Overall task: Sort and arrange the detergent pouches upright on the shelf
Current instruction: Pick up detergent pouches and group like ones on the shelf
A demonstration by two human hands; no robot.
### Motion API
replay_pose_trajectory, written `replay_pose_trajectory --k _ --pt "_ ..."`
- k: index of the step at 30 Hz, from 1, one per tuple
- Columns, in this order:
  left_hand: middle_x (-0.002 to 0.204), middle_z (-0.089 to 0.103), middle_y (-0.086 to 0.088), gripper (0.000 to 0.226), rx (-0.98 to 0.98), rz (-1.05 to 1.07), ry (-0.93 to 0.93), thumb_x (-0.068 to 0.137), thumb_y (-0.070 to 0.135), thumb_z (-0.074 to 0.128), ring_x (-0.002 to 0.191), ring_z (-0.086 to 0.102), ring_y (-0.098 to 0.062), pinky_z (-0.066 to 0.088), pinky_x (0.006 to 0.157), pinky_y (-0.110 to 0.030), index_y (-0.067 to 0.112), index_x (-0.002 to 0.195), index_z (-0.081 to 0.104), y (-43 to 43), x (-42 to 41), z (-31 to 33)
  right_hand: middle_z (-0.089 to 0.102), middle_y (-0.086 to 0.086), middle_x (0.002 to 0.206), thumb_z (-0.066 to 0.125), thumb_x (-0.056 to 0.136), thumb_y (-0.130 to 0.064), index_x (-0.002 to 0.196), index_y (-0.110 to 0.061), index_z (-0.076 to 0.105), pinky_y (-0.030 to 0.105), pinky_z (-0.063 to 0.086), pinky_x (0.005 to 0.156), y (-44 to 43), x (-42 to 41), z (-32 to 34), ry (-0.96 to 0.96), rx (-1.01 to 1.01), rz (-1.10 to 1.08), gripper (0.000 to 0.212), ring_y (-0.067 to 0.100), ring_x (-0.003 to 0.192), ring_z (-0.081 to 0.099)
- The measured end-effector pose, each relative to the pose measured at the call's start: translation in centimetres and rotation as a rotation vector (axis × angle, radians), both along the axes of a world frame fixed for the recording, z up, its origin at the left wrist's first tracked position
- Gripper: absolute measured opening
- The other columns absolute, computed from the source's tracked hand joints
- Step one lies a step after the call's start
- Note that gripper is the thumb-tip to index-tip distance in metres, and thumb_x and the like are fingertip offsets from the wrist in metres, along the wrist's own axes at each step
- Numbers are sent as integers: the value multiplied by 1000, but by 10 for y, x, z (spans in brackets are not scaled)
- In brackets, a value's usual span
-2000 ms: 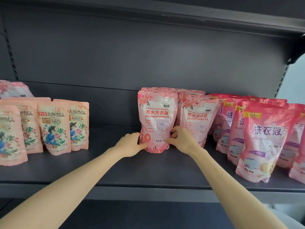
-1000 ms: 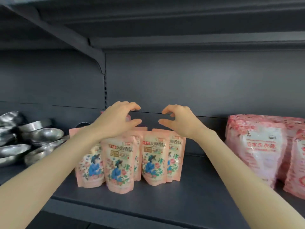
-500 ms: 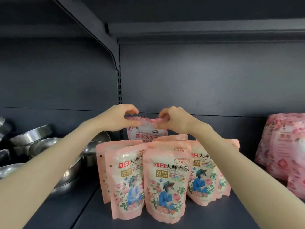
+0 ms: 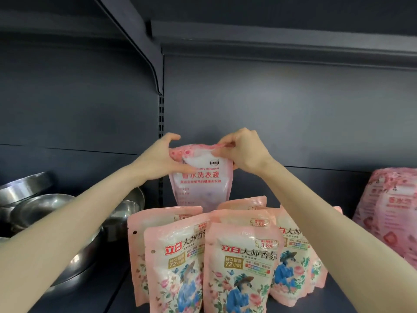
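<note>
While both hands are up at the back of the shelf (image 4: 336, 301), the sorting looks to be about midway. The left hand (image 4: 158, 159) grips the upper left corner of a pale pink pouch (image 4: 200, 186), thumb laid across its front and fingers curled behind; the right hand (image 4: 244, 152) pinches the top seam at the other corner, its fingers clamped on the film. That pouch hangs upright behind a cluster of peach floral pouches (image 4: 239, 267); its lower end is hidden by them, so whether it rests on the shelf or is lifted clear cannot be told.

As for what is done: the peach floral pouches stand on their bases, faces forward, but they overlap in a loose bunch rather than a row; judged from that, they are upright yet not finally spaced. At the right edge a group of rose-print pouches (image 4: 390, 211) stands well apart from them, blurred, its print seeming to match the held pouch; if so, the held one is a stray in the wrong group and belongs over there.

What seems left, then, is carrying it across, setting it upright with its like, and squaring up the peach bunch. Steel bowls (image 4: 45, 213) sit to the left, beyond the shelf post (image 4: 160, 114), apart from the pouches.
</note>
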State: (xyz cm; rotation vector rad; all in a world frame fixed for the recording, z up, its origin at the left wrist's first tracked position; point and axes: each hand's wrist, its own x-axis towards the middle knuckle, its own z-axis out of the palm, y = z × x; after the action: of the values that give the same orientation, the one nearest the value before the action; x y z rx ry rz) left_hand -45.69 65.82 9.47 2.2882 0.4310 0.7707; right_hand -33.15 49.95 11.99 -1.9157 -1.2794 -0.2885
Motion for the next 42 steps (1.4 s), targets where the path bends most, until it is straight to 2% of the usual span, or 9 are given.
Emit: replay_pose_trajectory --k 4,8,10,12,17,26,32,40,42 --pt "90 74 7 40 -241 -190 -114 64 7 83 88 70 -8 57 74 -26 21 98 68 -2 -1 7 72 12 79 70 84 -12 84 -2 74 45 58 73 -5 -3 10 47 192 16 10 30 79 70" --pt "79 72 16 26 -195 -159 -131 68 10 81 75 68 3 50 63 -19 26 85 70 -7 3 13 71 3 76 70 84 -13 85 -7 75 44 58 74 -11 -8 15 127 348 59 7 25 79 70" --pt "84 71 12 24 -179 -118 -219 69 9 81 77 68 -1 52 65 -22 23 84 69 -13 4 20 72 5 77 72 82 -14 78 -9 72 47 58 73 -17 -8 14 197 422 78 7 32 81 69" --pt "84 68 11 21 -130 -71 -285 70 11 80 77 66 -1 52 64 -22 22 84 69 -22 2 30 74 3 87 76 78 -16 89 -8 70 44 59 76 -26 -7 13 300 453 121 15 27 85 70" --pt "85 67 13 20 -89 -73 -473 73 11 78 79 67 -1 56 67 -24 22 87 69 -52 -7 55 70 -7 105 79 75 -32 119 -23 55 33 56 80 -49 -12 5 436 177 153 50 9 96 66" --pt "90 71 13 23 -67 -268 -661 75 7 76 83 71 -7 58 64 -23 21 92 68 -154 -35 78 75 -3 88 74 78 -5 96 -18 66 32 60 65 -120 -40 11 473 436 405 24 19 79 73" --pt "94 72 12 24 -110 -383 -647 80 9 72 87 70 -7 56 68 -20 21 99 65 -258 -36 69 75 -2 84 74 78 -4 92 -16 69 33 60 62 -225 -45 5 424 473 393 19 20 76 73" --pt "104 70 10 40 -186 -525 -400 79 8 73 95 67 -3 54 78 -17 19 115 60 -405 12 13 76 -2 85 74 77 -4 93 -14 69 31 59 60 -397 -11 -45 499 410 231 19 20 77 73" --pt "103 70 12 42 -207 -541 -348 78 7 74 94 67 -1 52 75 -14 18 115 60 -432 26 5 76 0 86 74 78 -6 92 -15 70 40 60 65 -430 1 -54 497 368 155 17 26 80 72"
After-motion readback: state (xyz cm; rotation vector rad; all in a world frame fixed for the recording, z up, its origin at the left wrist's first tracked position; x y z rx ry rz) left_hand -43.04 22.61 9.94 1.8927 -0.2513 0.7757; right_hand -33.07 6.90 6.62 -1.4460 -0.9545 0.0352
